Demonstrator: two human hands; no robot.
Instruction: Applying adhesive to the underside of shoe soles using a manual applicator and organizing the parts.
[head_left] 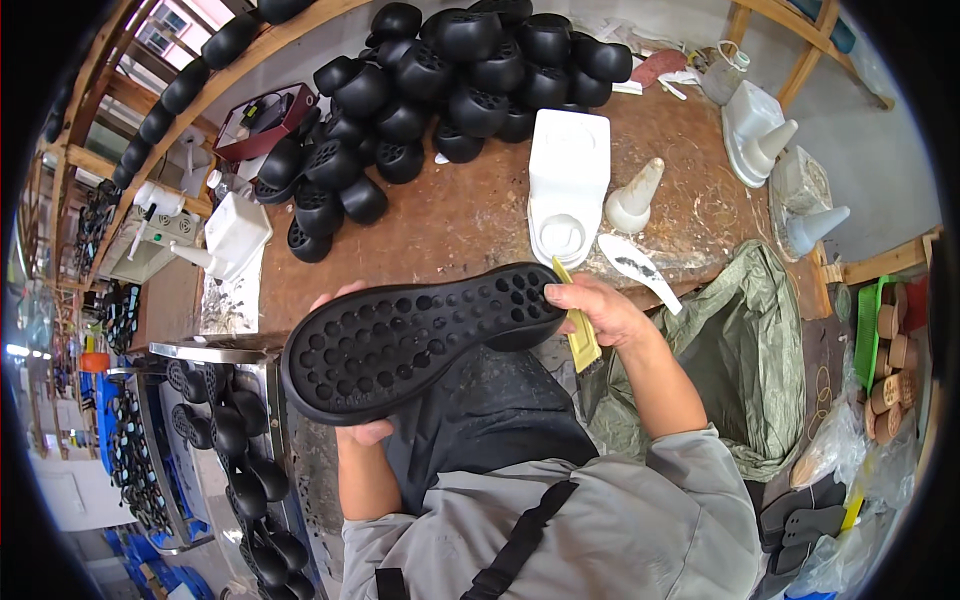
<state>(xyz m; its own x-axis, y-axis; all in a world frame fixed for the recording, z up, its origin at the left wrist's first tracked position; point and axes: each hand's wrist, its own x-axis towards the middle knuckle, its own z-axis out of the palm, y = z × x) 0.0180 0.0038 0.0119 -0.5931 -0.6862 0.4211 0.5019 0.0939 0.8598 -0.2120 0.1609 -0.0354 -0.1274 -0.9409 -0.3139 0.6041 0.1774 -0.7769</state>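
Note:
A black shoe sole [425, 345] with rows of round hollows is held above my lap, its hollowed side facing up. My left hand [368, 433] grips the wide end from beneath, the thumb at the near edge and fingertips showing past the far edge. With its thumb on the narrow end, my right hand [605, 308] holds the sole there and also a brush with a flat yellow handle [583, 343], dark bristles pointing down. Just beyond the right hand stands a white plastic container [568, 165] with a round well. A white, dark-smeared spatula-like piece [632, 264] lies beside it.
A heap of black soles [400, 95] covers the bench's far side. White nozzle bottles [633, 200] stand at the right, another white bottle [238, 230] at the left. A green sack [745, 360] gapes at my right. Black soles [250, 490] hang along a metal rack at left.

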